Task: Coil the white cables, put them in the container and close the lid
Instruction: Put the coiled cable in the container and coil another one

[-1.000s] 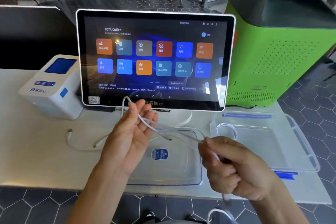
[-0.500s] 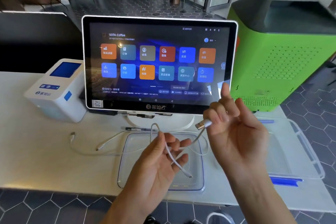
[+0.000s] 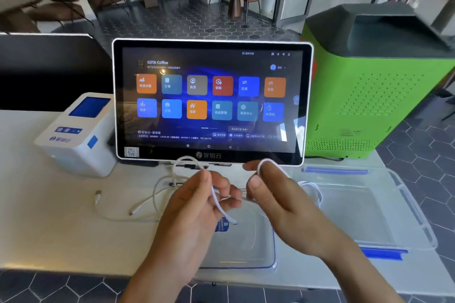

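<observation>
Both hands hold one white cable (image 3: pixel 216 200) in the air in front of the touchscreen. My left hand (image 3: pixel 194 214) pinches a loop of it, and a plug end hangs below the fingers. My right hand (image 3: pixel 283 199) has the cable wrapped over its raised fingers. A second white cable (image 3: pixel 115 215) lies loose on the counter to the left. A coiled white cable (image 3: pixel 312 187) rests inside the clear container (image 3: pixel 403 206) with blue clips at the right. The clear lid (image 3: pixel 261 253) lies flat under my hands.
A touchscreen terminal (image 3: pixel 211 101) stands right behind my hands. A white receipt printer (image 3: pixel 76 135) sits at the left. A green machine (image 3: pixel 374 86) stands behind the container. The counter's front edge runs just below the lid.
My right hand has come down and to the left with cable now looped over its fingers. My left hand has risen toward it, and the two hands are now close together.
</observation>
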